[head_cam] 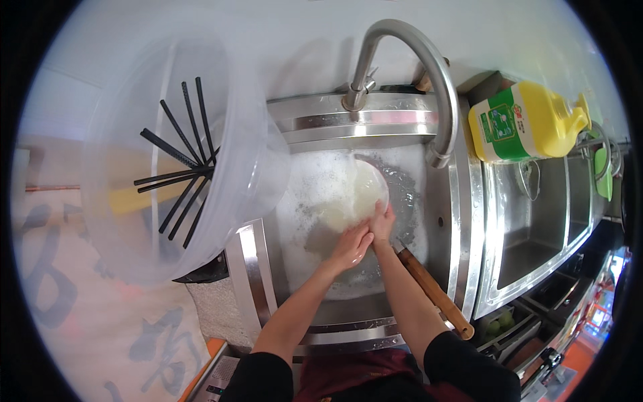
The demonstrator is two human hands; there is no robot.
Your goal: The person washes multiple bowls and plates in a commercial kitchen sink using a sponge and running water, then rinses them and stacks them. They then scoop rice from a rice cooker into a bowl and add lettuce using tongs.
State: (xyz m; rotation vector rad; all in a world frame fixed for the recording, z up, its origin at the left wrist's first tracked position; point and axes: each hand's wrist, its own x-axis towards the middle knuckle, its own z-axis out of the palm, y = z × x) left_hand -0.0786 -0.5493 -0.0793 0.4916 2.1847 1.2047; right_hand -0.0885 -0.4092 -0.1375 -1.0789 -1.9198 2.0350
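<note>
Before me is a stainless steel sink filled with sudsy water. My right hand grips the near edge of a round white dish, which is partly under foam and water. Against its wrist side, my left hand lies with its fingers close together near the dish's lower edge; whether it also holds the dish cannot be told. A wooden handle of a utensil leans over the sink's near right corner, beside my right forearm; its metal end goes down towards the water.
A curved steel faucet arches over the sink's back right. A large translucent plastic tub with black chopsticks stands at left. A yellow detergent jug is at back right, behind a second steel basin.
</note>
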